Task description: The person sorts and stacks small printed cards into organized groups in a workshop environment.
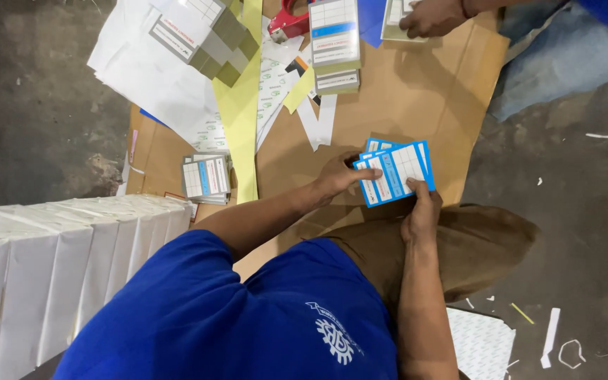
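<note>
Both of my hands are gripping a small stack of blue-bordered cards (394, 172) above the flattened cardboard sheet (416, 91) on the floor. My left hand (338, 176) is pinching the stack's left edge, thumb lying across the front card, while my right hand (422, 211) is clasping the lower right corner from below. Another pile of the same cards (207, 177) is resting on the cardboard near a long yellow paper strip (242, 112). White folded sheets (51, 260) are standing in a row at my left. Across the cardboard, another person's hand (434, 17) is pressing on more cards, beside a red tape dispenser (288, 21).
</note>
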